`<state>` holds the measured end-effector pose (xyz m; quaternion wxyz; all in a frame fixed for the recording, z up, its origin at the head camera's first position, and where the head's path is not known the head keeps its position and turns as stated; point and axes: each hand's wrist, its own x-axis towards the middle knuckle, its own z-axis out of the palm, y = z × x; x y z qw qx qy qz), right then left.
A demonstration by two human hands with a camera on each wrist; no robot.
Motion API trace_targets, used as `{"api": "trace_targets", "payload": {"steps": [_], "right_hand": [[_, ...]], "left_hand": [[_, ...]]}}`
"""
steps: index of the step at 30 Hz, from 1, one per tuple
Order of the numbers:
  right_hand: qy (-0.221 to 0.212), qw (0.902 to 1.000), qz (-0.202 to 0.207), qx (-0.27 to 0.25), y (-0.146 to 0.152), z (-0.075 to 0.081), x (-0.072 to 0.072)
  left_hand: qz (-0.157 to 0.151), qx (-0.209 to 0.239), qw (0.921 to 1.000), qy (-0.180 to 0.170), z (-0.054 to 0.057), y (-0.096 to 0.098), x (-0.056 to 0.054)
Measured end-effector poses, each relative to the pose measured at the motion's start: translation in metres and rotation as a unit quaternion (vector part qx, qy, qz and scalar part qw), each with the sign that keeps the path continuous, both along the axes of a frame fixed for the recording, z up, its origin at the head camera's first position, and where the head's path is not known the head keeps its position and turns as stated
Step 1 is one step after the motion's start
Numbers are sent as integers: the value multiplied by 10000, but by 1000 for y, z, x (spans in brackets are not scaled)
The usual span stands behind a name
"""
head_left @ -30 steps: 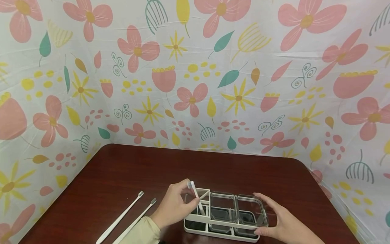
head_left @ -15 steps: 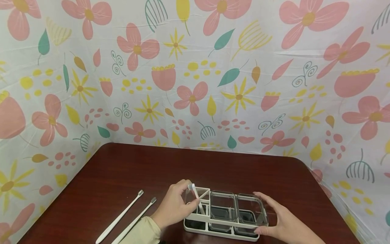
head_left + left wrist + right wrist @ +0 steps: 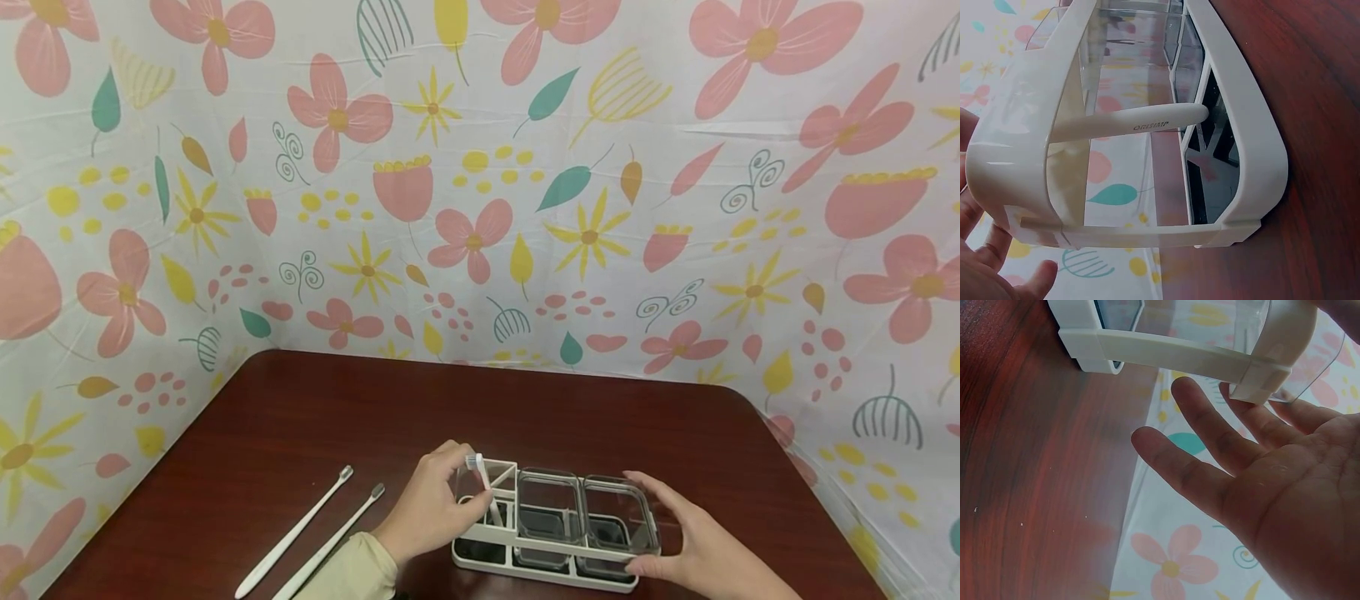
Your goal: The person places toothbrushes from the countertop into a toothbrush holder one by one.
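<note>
A cream toothbrush holder [image 3: 551, 550] with a black-lined base stands on the table. Its left section has open slots; two clear cups [image 3: 550, 508] sit in its right section. One white toothbrush [image 3: 483, 473] leans in a left slot, head up. My left hand [image 3: 435, 504] pinches this brush between thumb and index finger near the slot. In the left wrist view, the brush handle [image 3: 1147, 119] passes through the upper frame, its end at the black base. My right hand [image 3: 693, 533] grips the holder's right end, thumb in front and fingers behind; other fingers stretch below in the right wrist view.
Two more white toothbrushes lie on the dark wooden table [image 3: 375, 400] left of the holder: one outer brush [image 3: 296, 533] and one inner brush [image 3: 333, 537] beside the left sleeve [image 3: 356, 571]. A flowered cloth [image 3: 480, 183] hangs behind and beside the table.
The head of the pinched toothbrush has shifted slightly right and down relative to the holder. Both hands stay nearly in place, and the holder has not visibly moved.
</note>
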<state>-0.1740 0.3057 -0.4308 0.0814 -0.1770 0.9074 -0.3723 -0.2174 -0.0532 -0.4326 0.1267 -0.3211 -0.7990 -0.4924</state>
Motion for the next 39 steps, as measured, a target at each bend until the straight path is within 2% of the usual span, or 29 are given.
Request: {"api": "trace_targets", "payload": {"steps": [7,12,23,27,32,35,39], "right_hand": [[107,9999,-36,75,-1,1,1],[26,10000,-40,-46,-1,1,0],[115,9999,-47,107,0,-1,0],[145,9998,-16,123,0,-2,0],[90,9999,15,87,-1,-2,-1],[178,9998,10,126,-1,-1,-1],[289,9994,32,210,0,-2,-1]], "left_hand": [[3,13,10000,-18,-1,0,0],[36,17,10000,-54,-3,-1,0],[157,-22,9994,-323,-1,-5,2],[132,-48,9996,-239,0,-10,2],[249,-214,9994,54,2,-18,0],[305,-293,9991,40,2,-24,0],[368,-412,9983,-165,4,-33,1]]}}
